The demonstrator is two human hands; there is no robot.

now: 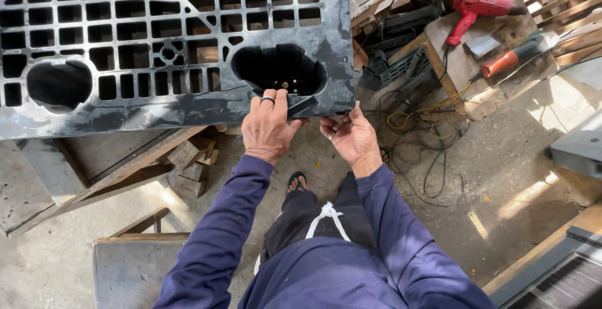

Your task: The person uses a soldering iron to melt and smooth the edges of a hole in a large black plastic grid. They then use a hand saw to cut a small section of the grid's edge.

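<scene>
— What's w/ the hands?
— Left hand (268,128), ring on a finger, curls over the near edge of the black plastic pallet (157,46), by a big oval hole. Right hand (351,136) pinches the pallet's corner rim from below.
— Pallet's where?
— Propped on wood scraps (191,165). Red power tools (483,5) sit well apart.

sunlit concrete floor (520,177), scattered wood scraps (188,165)
</scene>
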